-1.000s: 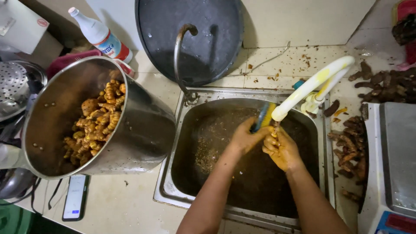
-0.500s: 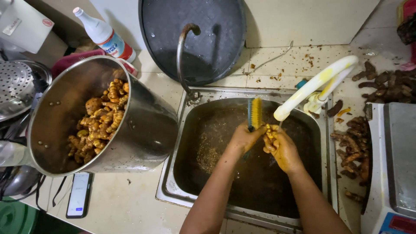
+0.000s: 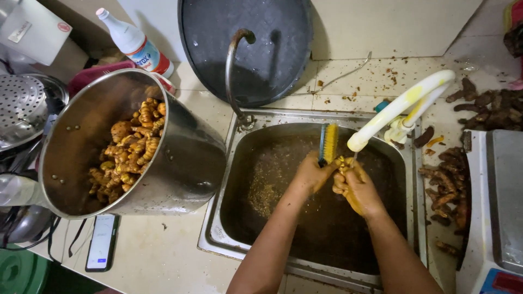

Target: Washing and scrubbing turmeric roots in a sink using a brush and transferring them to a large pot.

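Steel sink (image 3: 239, 163), left hand (image 3: 311, 173) fingers clenched round bristly brush (image 3: 328, 144), right hand (image 3: 357, 188) fingers around knobbly root (image 3: 344, 163).

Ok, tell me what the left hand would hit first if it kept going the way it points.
The left hand points up toward the sink's back wall. Probably that wall first, below the curved tap; depth is hard to judge.

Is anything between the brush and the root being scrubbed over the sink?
Nothing visible. The left hand holds the brush right against the yellow root gripped by the right hand, above the sink.
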